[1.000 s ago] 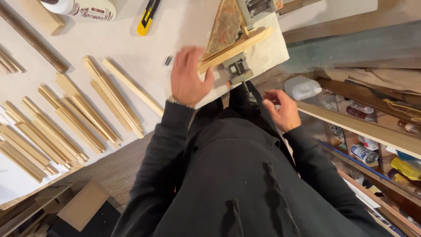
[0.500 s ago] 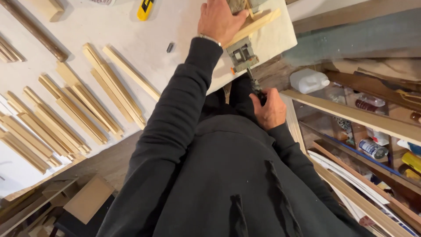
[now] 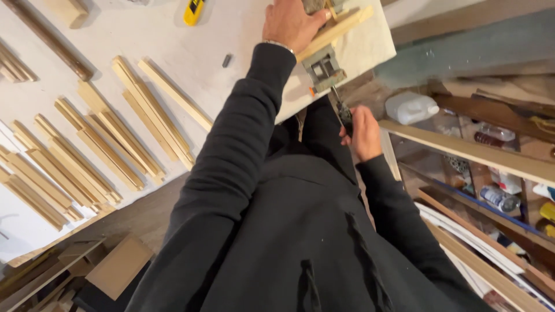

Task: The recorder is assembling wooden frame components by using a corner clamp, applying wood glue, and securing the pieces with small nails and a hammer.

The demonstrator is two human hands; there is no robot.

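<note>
My left hand (image 3: 292, 23) presses down on a pale wooden strip (image 3: 338, 30) lying across a metal vise (image 3: 325, 68) fixed at the edge of the white workbench (image 3: 231, 34). My right hand (image 3: 365, 132) is below the bench edge, closed around the vise's dark handle (image 3: 343, 111). Both sleeves are black. The far end of the strip runs out of the top of the view.
Many cut wooden strips (image 3: 104, 144) lie in rows on the bench at left, with a yellow utility knife (image 3: 193, 11) at the top. A white plastic jug (image 3: 411, 107) and shelves of bottles and cans (image 3: 497, 196) stand at right. Cardboard pieces (image 3: 118, 266) lie lower left.
My left hand moved up along the wooden strip toward the top of the view. My right hand shifted from my lap up to the vise handle and gripped it.
</note>
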